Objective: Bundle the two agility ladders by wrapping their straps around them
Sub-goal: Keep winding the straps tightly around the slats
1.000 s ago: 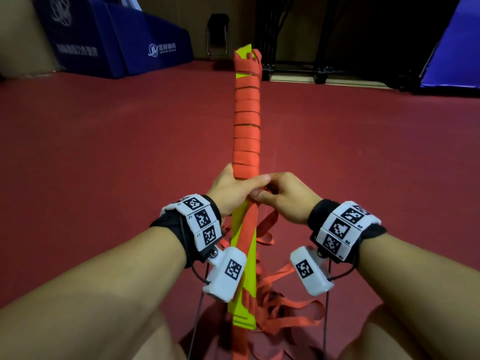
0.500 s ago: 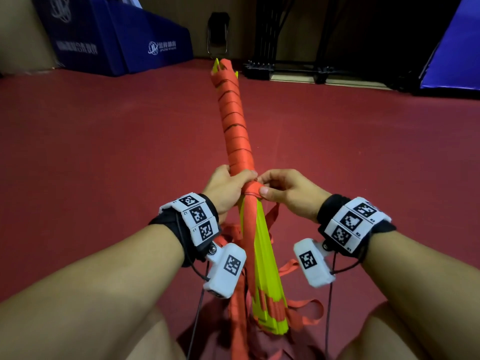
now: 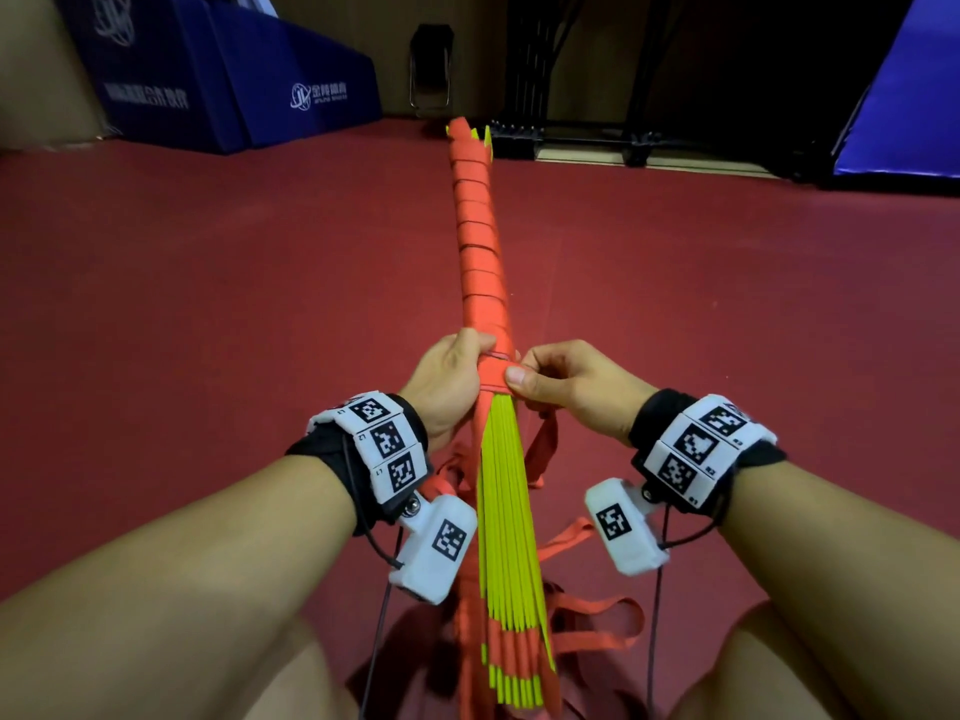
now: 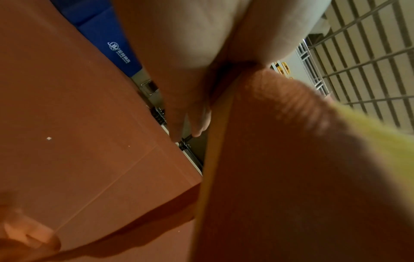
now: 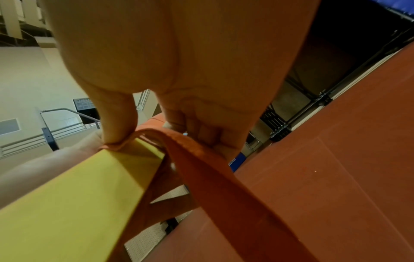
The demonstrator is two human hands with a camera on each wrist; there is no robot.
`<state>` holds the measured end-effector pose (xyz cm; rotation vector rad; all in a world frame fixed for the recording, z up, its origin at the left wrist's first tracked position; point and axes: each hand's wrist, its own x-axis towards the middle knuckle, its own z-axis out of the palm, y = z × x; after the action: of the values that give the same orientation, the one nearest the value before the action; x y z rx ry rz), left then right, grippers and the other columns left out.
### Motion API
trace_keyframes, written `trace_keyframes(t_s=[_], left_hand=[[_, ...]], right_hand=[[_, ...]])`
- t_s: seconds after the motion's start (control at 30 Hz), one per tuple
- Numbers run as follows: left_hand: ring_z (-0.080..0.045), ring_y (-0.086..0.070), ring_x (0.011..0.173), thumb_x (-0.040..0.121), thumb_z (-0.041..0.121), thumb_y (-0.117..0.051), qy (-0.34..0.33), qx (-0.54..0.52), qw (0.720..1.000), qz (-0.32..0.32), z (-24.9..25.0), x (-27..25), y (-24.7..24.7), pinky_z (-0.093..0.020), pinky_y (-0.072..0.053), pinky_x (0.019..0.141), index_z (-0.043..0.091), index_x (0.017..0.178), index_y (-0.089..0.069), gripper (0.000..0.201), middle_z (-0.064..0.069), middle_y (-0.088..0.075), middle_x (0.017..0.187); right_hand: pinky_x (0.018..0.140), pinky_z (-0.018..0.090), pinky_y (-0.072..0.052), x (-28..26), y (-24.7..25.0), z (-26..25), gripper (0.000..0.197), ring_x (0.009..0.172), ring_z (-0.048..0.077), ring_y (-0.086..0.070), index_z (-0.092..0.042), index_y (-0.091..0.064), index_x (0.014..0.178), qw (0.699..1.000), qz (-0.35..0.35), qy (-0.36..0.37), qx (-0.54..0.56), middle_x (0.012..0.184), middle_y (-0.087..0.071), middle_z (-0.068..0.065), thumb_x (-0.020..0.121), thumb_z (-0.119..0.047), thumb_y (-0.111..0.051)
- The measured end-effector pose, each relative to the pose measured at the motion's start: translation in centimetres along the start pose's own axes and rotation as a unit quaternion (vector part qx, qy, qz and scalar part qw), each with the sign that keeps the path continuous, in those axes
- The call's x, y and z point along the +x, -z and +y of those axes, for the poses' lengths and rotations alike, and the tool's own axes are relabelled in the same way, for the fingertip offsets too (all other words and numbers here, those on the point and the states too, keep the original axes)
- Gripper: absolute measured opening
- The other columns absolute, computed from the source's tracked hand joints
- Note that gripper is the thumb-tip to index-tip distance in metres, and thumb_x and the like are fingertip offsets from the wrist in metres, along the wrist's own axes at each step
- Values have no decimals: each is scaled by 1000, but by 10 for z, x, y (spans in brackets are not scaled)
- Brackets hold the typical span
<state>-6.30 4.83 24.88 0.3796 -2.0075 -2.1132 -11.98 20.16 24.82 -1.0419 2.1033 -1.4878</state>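
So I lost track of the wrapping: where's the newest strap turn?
Head view, centre: the newest strap turn sits between the left hand and right hand.

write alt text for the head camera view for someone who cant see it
Two hands hold a long bundle of yellow ladder rungs over a red floor: the left hand grips it while the right hand pinches the orange strap wound round its far half.

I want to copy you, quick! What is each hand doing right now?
Left hand: grips the wrapped ladder bundle.
Right hand: pinches the orange strap against the bundle.
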Motion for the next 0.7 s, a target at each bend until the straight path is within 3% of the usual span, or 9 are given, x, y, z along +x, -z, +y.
trace_keyframes(t_s=[0.07, 0.13, 0.2, 0.27, 0.4, 0.5, 0.57, 0.63, 0.7], left_hand=[[-29, -73, 100, 81, 44, -56, 2, -32, 999, 15, 0, 1, 0, -49, -55, 98, 3, 98, -70, 47, -15, -76, 101], [-36, -70, 109, 74, 47, -57, 13, -66, 998, 17, 2, 1, -1, -54, -52, 102, 2, 102, -72, 54, -20, -74, 111], [-42, -68, 109, 91, 31, -53, 19, -76, 997, 17, 7, -2, -2, -56, -53, 100, 4, 93, -73, 34, -25, -73, 109], [-43, -69, 101, 90, 27, -55, 25, -78, 997, -6, 11, -4, 0, -57, -53, 98, -2, 99, -72, 35, -26, -73, 108], [-23, -65, 73, 91, 16, -67, -16, -19, 998, -61, 12, -4, 3, -41, -56, 76, 2, 98, -66, 16, -16, -69, 86], [-21, -69, 82, 79, 25, -77, -42, 46, 995, -75, 8, -1, 5, -36, -59, 74, 5, 111, -65, 40, -17, -73, 99], [-20, -69, 80, 79, 26, -82, -51, 78, 994, -62, 6, 1, 8, -29, -57, 65, 12, 107, -68, 34, -10, -73, 93], [-24, -73, 86, 71, 33, -85, -44, 91, 994, -50, 4, 3, 13, -34, -59, 72, 19, 102, -72, 36, -6, -76, 95], [-28, -74, 96, 73, 22, -84, -41, 74, 995, -51, 5, 4, 16, -41, -59, 82, 18, 107, -70, 37, -8, -76, 102]], right_hand=[[63, 25, -39, -1, 0, -4, 38, 60, 12, -47, -2, -57, 81, 1000, 7, -7, 26, 64, -53, -3, 90, -38, -65], [57, 20, -40, -1, -3, -8, 28, 53, 9, -48, -2, -53, 77, 997, 19, -4, 75, 61, -53, 2, 91, -26, -62], [50, 20, -35, -2, -8, -11, 25, 47, 9, -41, -7, -46, 75, 990, 35, 12, 138, 60, -45, 5, 86, -18, -65], [47, 21, -30, -1, -10, -9, 29, 47, 9, -36, -11, -42, 73, 981, 56, 22, 185, 59, -42, 4, 79, -17, -69], [51, 24, -37, 0, -11, -5, 32, 52, 15, -44, -12, -49, 74, 983, 97, 10, 156, 65, -53, 10, 70, -24, -79], [56, 27, -44, 1, -9, -2, 35, 61, 18, -53, -12, -52, 74, 985, 132, 5, 109, 67, -61, 8, 66, -23, -85], [55, 26, -42, 1, -10, 1, 40, 60, 15, -52, -15, -50, 70, 985, 146, -1, 87, 64, -60, 1, 64, -24, -88], [59, 31, -40, 2, -9, 4, 44, 63, 18, -50, -18, -48, 69, 987, 144, -18, 75, 66, -57, 5, 58, -30, -89], [57, 30, -41, 3, -7, 5, 42, 61, 17, -49, -17, -47, 72, 986, 126, -38, 98, 65, -54, 5, 60, -26, -86]])
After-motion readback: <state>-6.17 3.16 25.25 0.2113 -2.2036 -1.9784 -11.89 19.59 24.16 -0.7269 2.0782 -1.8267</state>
